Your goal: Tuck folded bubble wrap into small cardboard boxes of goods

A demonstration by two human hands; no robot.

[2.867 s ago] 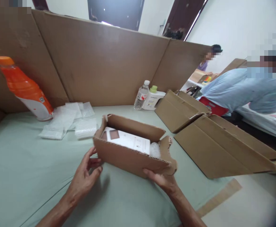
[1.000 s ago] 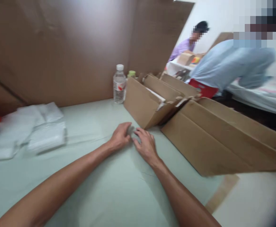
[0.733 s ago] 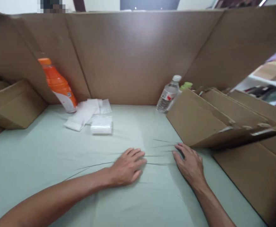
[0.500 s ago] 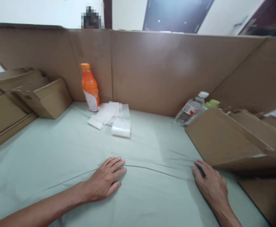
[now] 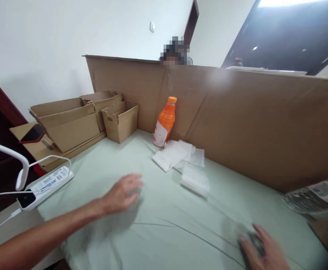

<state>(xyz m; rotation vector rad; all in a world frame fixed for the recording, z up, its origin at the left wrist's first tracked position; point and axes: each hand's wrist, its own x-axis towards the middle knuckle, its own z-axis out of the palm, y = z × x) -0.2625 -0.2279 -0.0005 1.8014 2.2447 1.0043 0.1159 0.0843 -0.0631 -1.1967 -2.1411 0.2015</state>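
Observation:
My left hand (image 5: 124, 192) hovers over the pale green cloth (image 5: 152, 247), blurred by motion, its fingers apart and nothing in them. To its right lie folded white plastic bags (image 5: 171, 155) and a thicker white folded packet (image 5: 194, 180). An orange bottle (image 5: 166, 122) with a white lower label stands behind the bags, against the cardboard wall. At the lower right, my right hand (image 5: 265, 247) is low over the cloth, thumb and fingers apart, holding nothing. A clear water bottle (image 5: 314, 197) leans farther right, partly cut off by the frame.
Open cardboard boxes (image 5: 68, 123) stand at the left, with a smaller one (image 5: 121, 122) beside them. A white power bank-like device (image 5: 47, 185) with cables lies at the left table edge. A tall cardboard wall (image 5: 250, 127) runs along the back; a person's head (image 5: 175, 52) shows above it.
The view has swung left, bringing the boxes and the white device into sight. My left hand has lifted off the cloth. The bottle and bags still lie where they were.

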